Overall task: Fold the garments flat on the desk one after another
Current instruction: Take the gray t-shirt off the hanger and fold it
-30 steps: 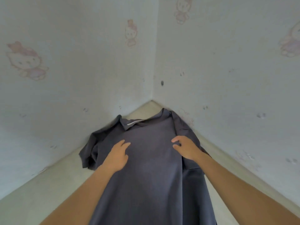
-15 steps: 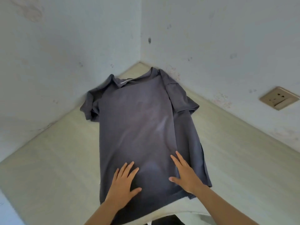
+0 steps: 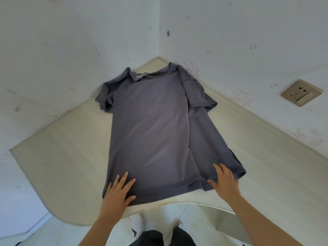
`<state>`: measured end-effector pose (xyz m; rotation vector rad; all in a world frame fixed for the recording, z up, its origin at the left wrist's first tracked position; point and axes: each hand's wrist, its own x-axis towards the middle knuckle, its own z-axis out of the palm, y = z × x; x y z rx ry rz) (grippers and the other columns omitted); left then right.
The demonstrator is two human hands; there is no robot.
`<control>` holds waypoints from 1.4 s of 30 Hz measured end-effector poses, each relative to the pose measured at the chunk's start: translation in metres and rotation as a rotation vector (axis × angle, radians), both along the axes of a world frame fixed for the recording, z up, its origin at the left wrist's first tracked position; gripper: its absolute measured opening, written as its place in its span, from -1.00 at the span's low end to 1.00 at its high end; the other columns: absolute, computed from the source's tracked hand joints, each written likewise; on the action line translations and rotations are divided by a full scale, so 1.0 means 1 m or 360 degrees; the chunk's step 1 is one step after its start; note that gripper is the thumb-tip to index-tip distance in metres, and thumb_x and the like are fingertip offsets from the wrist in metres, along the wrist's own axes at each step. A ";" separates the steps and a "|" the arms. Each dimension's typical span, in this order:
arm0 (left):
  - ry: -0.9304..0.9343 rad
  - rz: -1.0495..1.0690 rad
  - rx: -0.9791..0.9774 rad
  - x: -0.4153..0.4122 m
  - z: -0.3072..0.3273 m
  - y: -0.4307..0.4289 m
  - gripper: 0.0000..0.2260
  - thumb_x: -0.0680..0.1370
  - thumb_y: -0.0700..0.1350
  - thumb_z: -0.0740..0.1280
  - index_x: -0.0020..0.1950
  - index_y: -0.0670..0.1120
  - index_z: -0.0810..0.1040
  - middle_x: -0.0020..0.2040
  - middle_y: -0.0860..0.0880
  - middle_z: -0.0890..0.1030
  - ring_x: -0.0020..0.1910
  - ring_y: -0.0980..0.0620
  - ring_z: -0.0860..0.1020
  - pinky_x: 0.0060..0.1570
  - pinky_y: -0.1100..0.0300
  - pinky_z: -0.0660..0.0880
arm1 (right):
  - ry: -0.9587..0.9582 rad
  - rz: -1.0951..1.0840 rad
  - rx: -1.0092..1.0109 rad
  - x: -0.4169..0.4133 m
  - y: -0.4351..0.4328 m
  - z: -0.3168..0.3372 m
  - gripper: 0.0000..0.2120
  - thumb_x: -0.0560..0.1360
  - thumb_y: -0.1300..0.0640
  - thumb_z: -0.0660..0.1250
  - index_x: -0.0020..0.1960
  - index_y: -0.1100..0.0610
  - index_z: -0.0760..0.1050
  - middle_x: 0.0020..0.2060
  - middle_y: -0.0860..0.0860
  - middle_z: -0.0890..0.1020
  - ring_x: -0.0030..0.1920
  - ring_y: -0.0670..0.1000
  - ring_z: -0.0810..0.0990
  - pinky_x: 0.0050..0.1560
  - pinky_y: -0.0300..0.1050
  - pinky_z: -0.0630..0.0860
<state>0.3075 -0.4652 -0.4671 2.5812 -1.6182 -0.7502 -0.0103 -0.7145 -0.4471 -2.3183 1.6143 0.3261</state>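
Palms flat suits this step: with your left hand (image 3: 118,191) and right hand (image 3: 224,181) resting on the hem of the grey T-shirt (image 3: 150,132) (laid lengthwise on the surface (image 3: 58,157), collar toward the corner), fingers spread, press evenly before folding.
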 end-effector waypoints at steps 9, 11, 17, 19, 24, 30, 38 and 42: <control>-0.0271 0.0423 -0.0232 0.009 -0.012 0.040 -0.62 0.48 -0.13 0.44 0.29 -0.12 0.54 0.36 -0.17 0.48 0.29 -0.23 0.49 0.28 -0.15 0.42 | -0.0070 0.0447 -0.0289 -0.032 -0.038 0.000 -0.64 0.31 0.06 0.57 0.07 0.06 0.59 -0.02 0.03 0.62 0.00 0.16 0.61 -0.07 0.12 0.51; -0.0362 0.0344 -0.0279 0.008 -0.008 0.041 -0.66 0.41 -0.23 0.50 0.17 -0.17 0.59 0.22 -0.19 0.57 0.13 -0.25 0.57 0.10 -0.16 0.54 | -0.0114 0.0673 -0.0329 -0.033 -0.040 -0.001 -0.65 0.31 0.09 0.58 0.05 0.05 0.58 -0.04 0.00 0.61 -0.06 0.11 0.63 -0.18 0.02 0.55; -0.0481 0.0242 -0.0213 0.003 0.000 0.041 -0.42 0.13 -0.46 0.51 0.10 -0.14 0.59 -0.02 -0.11 0.57 -0.21 -0.15 0.57 -0.37 0.04 0.57 | -0.0054 0.0925 -0.0367 -0.027 -0.041 0.004 -0.53 0.07 0.33 0.59 -0.06 0.07 0.59 -0.20 -0.02 0.59 -0.31 0.05 0.59 -0.47 -0.13 0.49; -0.0511 0.0368 -0.0217 0.010 0.001 0.040 -0.49 0.16 -0.46 0.48 0.06 -0.13 0.57 -0.10 -0.13 0.55 -0.29 -0.16 0.51 -0.37 0.02 0.51 | -0.0039 0.0840 -0.0307 -0.025 -0.046 0.008 -0.64 0.14 0.34 0.54 -0.18 0.04 0.53 -0.30 -0.05 0.53 -0.35 0.05 0.54 -0.47 -0.12 0.38; -0.0424 0.0568 -0.0266 0.037 0.019 0.033 -0.68 0.29 -0.44 0.37 -0.06 -0.13 0.52 -0.13 -0.08 0.47 -0.18 -0.09 0.38 -0.39 0.08 0.35 | -0.0051 0.0451 -0.0231 -0.029 -0.065 0.025 -0.92 0.50 0.14 0.22 -0.14 0.04 0.47 -0.20 0.04 0.53 -0.22 0.09 0.50 -0.11 0.05 0.45; -0.0667 0.0601 -0.0546 0.034 0.066 0.020 -0.70 0.24 -0.47 0.39 -0.16 -0.17 0.46 -0.15 -0.20 0.43 -0.22 -0.17 0.30 -0.39 0.06 0.26 | -0.0448 -0.0109 -0.0607 -0.052 -0.070 0.072 -0.87 0.41 0.38 0.34 -0.15 0.19 0.58 -0.10 0.13 0.46 -0.10 0.21 0.44 -0.23 0.01 0.43; 0.0033 0.1383 -0.0500 0.013 0.041 0.055 -0.80 0.46 -0.46 0.19 -0.12 -0.19 0.47 0.08 -0.19 0.36 -0.17 -0.19 0.43 -0.13 -0.07 0.46 | -0.0899 -0.0801 -0.0071 -0.068 -0.046 0.039 -0.72 0.40 0.51 0.15 -0.06 0.20 0.47 -0.14 0.15 0.58 -0.20 0.19 0.50 -0.25 -0.10 0.34; 0.0042 0.1358 -0.0485 0.021 0.042 0.064 -0.87 0.44 -0.40 0.32 -0.15 -0.19 0.50 -0.03 -0.20 0.46 -0.22 -0.17 0.46 -0.11 -0.04 0.45 | -0.1003 -0.0943 -0.0131 -0.065 -0.040 0.037 -0.68 0.38 0.48 0.21 -0.03 0.15 0.53 -0.23 0.15 0.56 -0.24 0.20 0.51 -0.24 -0.10 0.40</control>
